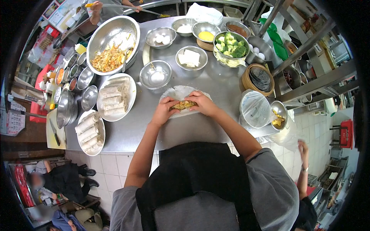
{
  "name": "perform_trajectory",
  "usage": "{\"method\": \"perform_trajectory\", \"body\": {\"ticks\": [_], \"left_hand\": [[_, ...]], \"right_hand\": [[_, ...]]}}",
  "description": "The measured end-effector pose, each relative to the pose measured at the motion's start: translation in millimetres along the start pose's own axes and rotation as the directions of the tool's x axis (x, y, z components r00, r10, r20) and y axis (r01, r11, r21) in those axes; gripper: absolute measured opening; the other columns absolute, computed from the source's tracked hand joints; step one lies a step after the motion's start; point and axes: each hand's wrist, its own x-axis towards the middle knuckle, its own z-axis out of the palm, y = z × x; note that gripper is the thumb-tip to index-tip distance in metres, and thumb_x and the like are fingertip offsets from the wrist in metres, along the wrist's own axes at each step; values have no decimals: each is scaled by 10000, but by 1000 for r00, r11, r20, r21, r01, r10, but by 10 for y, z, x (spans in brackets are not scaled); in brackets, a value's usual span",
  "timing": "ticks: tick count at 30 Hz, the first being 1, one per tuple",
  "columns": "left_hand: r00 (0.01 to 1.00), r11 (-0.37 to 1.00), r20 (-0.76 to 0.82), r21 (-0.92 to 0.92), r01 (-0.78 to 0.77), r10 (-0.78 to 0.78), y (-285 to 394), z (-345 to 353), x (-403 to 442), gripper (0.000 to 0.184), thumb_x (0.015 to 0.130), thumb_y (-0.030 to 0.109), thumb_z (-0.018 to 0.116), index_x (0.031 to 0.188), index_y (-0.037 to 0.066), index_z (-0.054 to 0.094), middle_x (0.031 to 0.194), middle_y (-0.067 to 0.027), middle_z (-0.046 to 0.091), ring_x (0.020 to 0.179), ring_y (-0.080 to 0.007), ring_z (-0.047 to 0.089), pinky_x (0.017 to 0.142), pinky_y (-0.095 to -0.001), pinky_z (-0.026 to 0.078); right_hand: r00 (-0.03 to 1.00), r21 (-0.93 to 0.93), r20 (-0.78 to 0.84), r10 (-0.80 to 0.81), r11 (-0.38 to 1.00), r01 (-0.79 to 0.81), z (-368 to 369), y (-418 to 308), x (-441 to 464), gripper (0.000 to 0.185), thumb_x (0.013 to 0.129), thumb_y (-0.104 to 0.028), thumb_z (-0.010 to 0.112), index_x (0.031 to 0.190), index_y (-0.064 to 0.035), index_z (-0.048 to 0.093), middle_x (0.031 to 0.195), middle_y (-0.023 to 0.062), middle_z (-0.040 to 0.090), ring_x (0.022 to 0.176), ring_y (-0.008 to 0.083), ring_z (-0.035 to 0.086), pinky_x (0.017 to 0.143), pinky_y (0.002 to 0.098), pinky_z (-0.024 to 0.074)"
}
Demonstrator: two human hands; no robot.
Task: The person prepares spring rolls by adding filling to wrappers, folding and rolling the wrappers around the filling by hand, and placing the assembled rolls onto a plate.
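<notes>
On the steel table in front of me lies a thin white spring roll wrapper [179, 91] with a strip of shredded filling [184, 104] along its near part. My left hand [166, 109] presses on the left end of the filling and wrapper, fingers curled. At the right end, my right hand [203, 103] grips in the same way. Just beyond the wrapper sits a steel bowl [155, 74] with a little pale residue. To the left, rolled spring rolls [113, 94] lie on one oval plate [132, 101], and more rolls [88, 133] fill another plate.
A large steel bowl [113, 36] of shredded filling stands far left. Bowls of broccoli [231, 45], tofu [189, 58] and eggs [162, 39] line the back. A knife [55, 133] rests on a board at left. Another person's hand [303, 148] shows at right.
</notes>
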Motion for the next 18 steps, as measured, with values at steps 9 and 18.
{"method": "perform_trajectory", "body": {"ticks": [9,18], "left_hand": [[994,993,48,-52,104,-101,95,-55,-22,471,688,154,858,1129,62,719,1109,-104,669,1038,-298,632,910,-387,511],[993,987,62,-114,110,-104,170,-143,-10,358,828,208,768,1152,64,718,1134,-108,670,1043,-318,622,933,-405,491]], "right_hand": [[996,69,35,79,994,-82,-3,137,-44,516,712,7,798,1208,-22,659,1141,141,606,1011,283,648,884,363,541],[982,205,6,190,961,-187,39,188,-38,385,738,39,739,1115,-13,679,1014,133,639,885,240,663,805,337,542]]}}
